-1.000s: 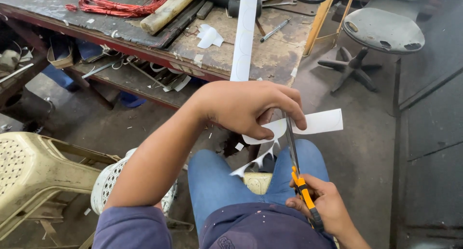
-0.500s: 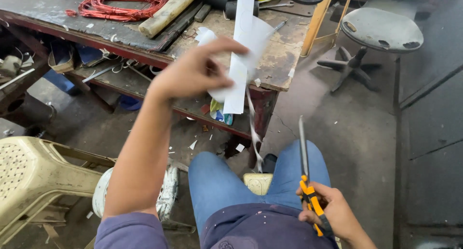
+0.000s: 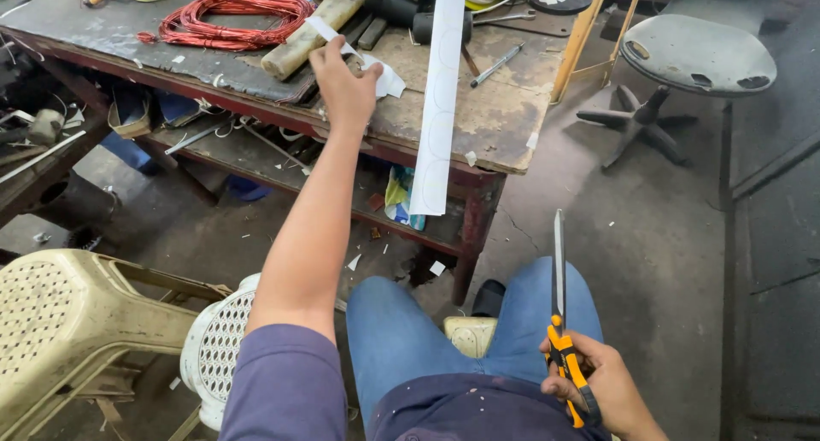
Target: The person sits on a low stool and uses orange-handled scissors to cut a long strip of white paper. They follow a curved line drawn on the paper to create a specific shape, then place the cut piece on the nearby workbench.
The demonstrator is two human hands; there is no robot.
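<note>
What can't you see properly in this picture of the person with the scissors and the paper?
- Head view: the left hand covers most of the small paper piece, so its shape is hidden.
- Head view: the right hand wraps the scissors handles, and the bottom edge cuts that hand off.
- Head view: the long paper strip runs past the top edge.
- Head view: things at the back of the workbench are too small to tell.

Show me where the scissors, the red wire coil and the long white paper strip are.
scissors [image 3: 559, 321]: head view, on the blades.
red wire coil [image 3: 231, 18]: head view, on the loops.
long white paper strip [image 3: 440, 108]: head view, mid-strip.
</note>
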